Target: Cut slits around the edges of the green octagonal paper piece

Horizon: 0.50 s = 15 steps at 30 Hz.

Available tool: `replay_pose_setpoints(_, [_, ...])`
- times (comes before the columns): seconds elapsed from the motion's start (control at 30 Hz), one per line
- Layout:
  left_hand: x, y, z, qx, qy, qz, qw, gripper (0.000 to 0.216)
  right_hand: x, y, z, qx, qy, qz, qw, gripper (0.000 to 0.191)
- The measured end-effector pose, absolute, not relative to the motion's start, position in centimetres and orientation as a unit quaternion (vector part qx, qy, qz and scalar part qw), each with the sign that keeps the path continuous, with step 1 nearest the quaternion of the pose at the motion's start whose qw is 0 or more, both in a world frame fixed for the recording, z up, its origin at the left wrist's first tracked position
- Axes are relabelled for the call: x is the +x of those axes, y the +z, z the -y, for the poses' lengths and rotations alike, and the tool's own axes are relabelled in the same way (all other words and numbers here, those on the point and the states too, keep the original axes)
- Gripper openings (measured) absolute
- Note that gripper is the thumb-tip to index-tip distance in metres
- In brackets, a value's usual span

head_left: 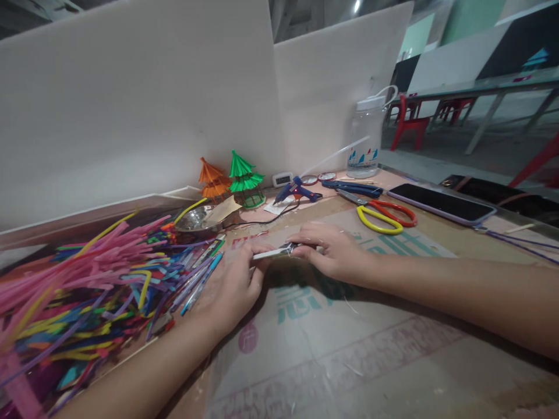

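Observation:
Over the middle of the printed sheet (pixel 288 361), my left hand (pixel 239 278) is closed on the left end of a thin, flat white piece (pixel 267 254). My right hand (pixel 328 251) pinches the other end, where a dark, shiny part shows between thumb and fingers. What kind of thing this is cannot be made out. Several pens (pixel 203 282) lie just left of my left hand. Yellow-and-red-handled scissors (pixel 379 224) rest beyond my right wrist.
Colourful pipe cleaners (pixel 100 273) are heaped at left beside a metal bowl (pixel 194 219). At the back stand an orange model (pixel 213 179), a green model (pixel 244 174), a blue glue gun (pixel 297 191) and a clear bottle (pixel 364 145). Pliers (pixel 356 187) and a phone (pixel 441 203) lie at right.

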State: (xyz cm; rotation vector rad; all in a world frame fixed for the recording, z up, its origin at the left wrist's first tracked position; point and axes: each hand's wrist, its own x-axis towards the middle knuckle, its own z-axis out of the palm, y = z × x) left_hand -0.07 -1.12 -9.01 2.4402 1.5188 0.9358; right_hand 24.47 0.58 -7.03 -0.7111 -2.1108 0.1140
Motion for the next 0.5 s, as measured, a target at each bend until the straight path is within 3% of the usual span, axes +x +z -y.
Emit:
replay_pose_setpoints(0.33, [0.11, -8.78, 1.31, 0.809, 0.302, -0.500, 0.071, 0.020, 24.43, -7.16, -0.78, -0.313, 0.099, 0.840, 0.432, 0.023])
replay_pose_setpoints(0.5, [0.11, -9.58, 0.64, 0.784, 0.366, -0.493, 0.092, 0.022, 24.59, -7.06, -1.27, -0.377, 0.131, 0.806, 0.437, 0.028])
